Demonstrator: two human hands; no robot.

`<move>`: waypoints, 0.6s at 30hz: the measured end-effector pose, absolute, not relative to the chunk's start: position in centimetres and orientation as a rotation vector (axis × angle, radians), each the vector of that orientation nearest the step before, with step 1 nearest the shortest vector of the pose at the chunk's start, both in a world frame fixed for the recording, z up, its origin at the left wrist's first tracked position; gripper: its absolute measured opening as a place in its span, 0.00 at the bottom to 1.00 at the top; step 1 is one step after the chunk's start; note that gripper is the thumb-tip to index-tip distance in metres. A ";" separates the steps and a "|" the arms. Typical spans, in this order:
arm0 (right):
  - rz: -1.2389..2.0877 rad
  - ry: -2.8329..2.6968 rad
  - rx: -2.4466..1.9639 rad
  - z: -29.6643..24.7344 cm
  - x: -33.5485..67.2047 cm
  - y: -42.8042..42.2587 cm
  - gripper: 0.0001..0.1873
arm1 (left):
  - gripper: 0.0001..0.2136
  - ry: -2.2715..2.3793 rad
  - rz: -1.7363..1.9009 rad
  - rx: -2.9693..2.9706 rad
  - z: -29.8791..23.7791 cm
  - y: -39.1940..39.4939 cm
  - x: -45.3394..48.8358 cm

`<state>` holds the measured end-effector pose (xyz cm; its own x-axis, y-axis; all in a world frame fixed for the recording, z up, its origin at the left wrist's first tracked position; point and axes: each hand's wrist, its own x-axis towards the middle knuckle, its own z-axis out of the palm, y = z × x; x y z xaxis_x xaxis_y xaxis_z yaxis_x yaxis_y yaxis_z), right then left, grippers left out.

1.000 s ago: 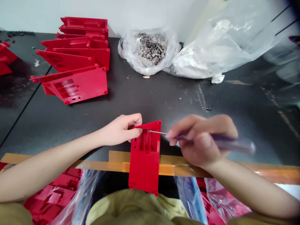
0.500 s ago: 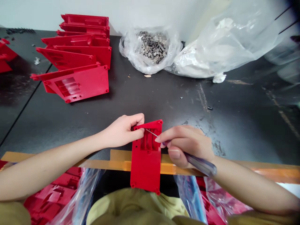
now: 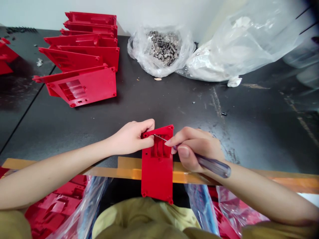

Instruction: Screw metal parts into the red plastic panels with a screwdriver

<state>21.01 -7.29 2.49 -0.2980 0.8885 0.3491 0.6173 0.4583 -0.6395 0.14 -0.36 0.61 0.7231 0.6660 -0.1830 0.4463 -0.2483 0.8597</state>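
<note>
While the left hand (image 3: 130, 137) clenches the red panel (image 3: 157, 176), the right (image 3: 194, 148) pinches a screwdriver (image 3: 213, 165) over it.

Red moulded plastic panel (image 3: 157, 174): rectangular, ribbed recess near far end, round screw bosses at corners. Lies lengthwise, far corner gripped in left hand (image 3: 131, 137), near end running toward body. Screwdriver (image 3: 211, 165): translucent blue-purple handle, thin steel shaft (image 3: 159, 137). Held pencil-wise in right hand (image 3: 194, 146), handle angled past wrist, shaft reaching over recess toward left fingers.
</note>
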 end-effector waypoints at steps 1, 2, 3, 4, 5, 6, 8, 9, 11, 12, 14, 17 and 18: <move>0.507 -2.046 -1.204 2.4 21.1 -7.2 0.24 | 0.08 0.856 0.265 1.891 0.6 -0.3 0.2; 0.503 -2.057 -1.166 2.4 21.1 -7.1 0.24 | 0.08 0.850 0.264 1.888 0.6 -0.2 0.2; 0.504 -2.061 -1.149 2.3 21.1 -6.9 0.25 | 0.08 0.840 0.261 1.884 0.6 -0.1 0.2; 0.509 -2.055 -1.157 2.3 21.1 -6.8 0.25 | 0.09 0.830 0.256 1.880 0.6 -0.1 0.2; 0.521 -2.051 -1.175 2.3 21.1 -6.7 0.26 | 0.09 0.821 0.251 1.878 0.6 0.0 0.2; 0.537 -2.053 -1.193 2.2 21.0 -6.6 0.27 | 0.09 0.815 0.249 1.881 0.6 0.0 0.1; 0.548 -2.069 -1.215 2.1 21.0 -6.4 0.30 | 0.10 0.809 0.249 1.896 0.5 0.1 0.0; 0.544 -2.088 -1.217 2.1 20.9 -6.4 0.31 | 0.10 0.807 0.248 1.904 0.5 0.1 0.0; 0.506 -2.126 -1.198 1.9 20.9 -6.3 0.32 | 0.11 0.803 0.251 1.914 0.4 0.1 0.0; 0.475 -2.142 -1.179 1.9 20.9 -6.3 0.32 | 0.11 0.800 0.251 1.916 0.4 0.1 0.0; 0.391 -2.159 -1.114 1.8 20.9 -6.2 0.30 | 0.10 0.796 0.254 1.913 0.3 0.1 0.1; 0.246 -2.150 -0.995 2.0 20.8 -6.1 0.24 | 0.10 0.802 0.265 1.900 0.3 0.1 0.2; 0.208 -2.144 -0.966 2.1 20.7 -6.0 0.23 | 0.09 0.809 0.272 1.892 0.3 0.1 0.3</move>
